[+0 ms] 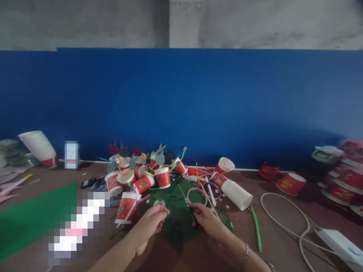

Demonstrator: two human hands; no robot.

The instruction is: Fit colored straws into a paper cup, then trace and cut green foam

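Observation:
My right hand is wrapped round a pair of scissors, whose thin blades point away from me and whose dark handle is mostly covered by the fingers. Across from it, my left hand has its fingers bent and pressed together; whatever they pinch, if anything, is too small to see. Dark green paper lies beneath and between both hands. Just beyond the left fingertips is a small roll of tape. A larger tape roll lies beside the scissors. A red paper cup stands left of my left hand.
Several decorated cups with coloured stems and paper animal heads crowd the back left. A stack of cups lies at right, near a marker and green strip. A white cable loops by a power strip. A blue wall stands behind.

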